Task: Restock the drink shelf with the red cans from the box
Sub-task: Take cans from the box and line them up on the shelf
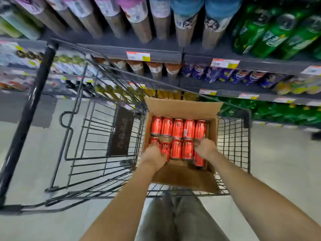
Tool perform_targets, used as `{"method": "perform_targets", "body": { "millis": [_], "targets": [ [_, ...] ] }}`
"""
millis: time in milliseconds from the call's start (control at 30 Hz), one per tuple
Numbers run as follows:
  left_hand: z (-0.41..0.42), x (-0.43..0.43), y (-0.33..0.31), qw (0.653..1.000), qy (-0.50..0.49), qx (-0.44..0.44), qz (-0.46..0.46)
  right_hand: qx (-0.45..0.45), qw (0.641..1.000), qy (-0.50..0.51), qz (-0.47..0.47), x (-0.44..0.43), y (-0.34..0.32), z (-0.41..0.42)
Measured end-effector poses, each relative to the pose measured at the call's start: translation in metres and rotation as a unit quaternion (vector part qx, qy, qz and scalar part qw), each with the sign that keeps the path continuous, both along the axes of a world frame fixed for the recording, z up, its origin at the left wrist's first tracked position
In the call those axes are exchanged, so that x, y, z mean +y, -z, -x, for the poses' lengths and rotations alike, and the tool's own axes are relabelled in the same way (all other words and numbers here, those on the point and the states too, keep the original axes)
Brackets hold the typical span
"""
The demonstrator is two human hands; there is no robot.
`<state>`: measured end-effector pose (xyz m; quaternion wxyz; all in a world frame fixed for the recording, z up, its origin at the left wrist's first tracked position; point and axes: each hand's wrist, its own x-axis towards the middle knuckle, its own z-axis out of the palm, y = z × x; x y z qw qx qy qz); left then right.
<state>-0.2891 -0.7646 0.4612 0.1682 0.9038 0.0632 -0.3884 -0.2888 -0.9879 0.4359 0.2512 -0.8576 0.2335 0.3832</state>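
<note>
An open cardboard box (pixel 180 106) sits in the right end of a black wire shopping cart (pixel 232 136). Several red cans (pixel 178 128) lie in two rows inside it. My left hand (pixel 153 154) is down in the box with its fingers wrapped on a red can (pixel 165 150) in the near row's left side. My right hand (pixel 205 147) is on the near row's right end, closed around another red can (pixel 199 160) whose lower part shows below the hand. Motion blur softens both hands.
Drink shelves (pixel 191 56) rise just beyond the cart, holding purple, blue and brown bottles above, green bottles at right (pixel 278 33) and blue cans (pixel 225 75) lower down. The cart's left part holds a dark folded seat panel (pixel 120 131). Pale floor lies around; my legs stand below.
</note>
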Motion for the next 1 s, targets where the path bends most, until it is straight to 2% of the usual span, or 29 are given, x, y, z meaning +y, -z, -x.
{"method": "perform_targets", "body": {
  "millis": [233,367,533,600,700,833,1000],
  "targets": [
    [-0.007,-0.049,0.076,0.995,-0.016,0.084,0.055,0.072,0.993,0.088,0.004,-0.012,0.076,0.007],
    [-0.008,-0.072,0.134,0.991,0.001,0.106,0.081,0.084,0.985,0.148,0.002,-0.025,0.118,0.011],
    [-0.015,-0.102,0.166,0.980,-0.051,0.114,0.158,0.089,0.973,0.211,-0.011,-0.035,0.160,0.022],
    [-0.014,-0.116,0.185,0.983,-0.056,0.095,0.150,0.089,0.966,0.242,-0.016,-0.033,0.170,0.024],
    [-0.001,-0.134,0.238,0.981,-0.083,0.119,0.128,0.081,0.965,0.249,0.021,-0.030,0.181,0.024],
    [-0.016,-0.149,0.220,0.966,-0.176,0.143,0.122,0.077,0.962,0.257,0.041,-0.027,0.184,0.026],
    [-0.017,-0.149,0.225,0.975,-0.166,0.120,0.092,0.044,0.959,0.277,0.036,-0.026,0.180,0.030]
  ]
}}
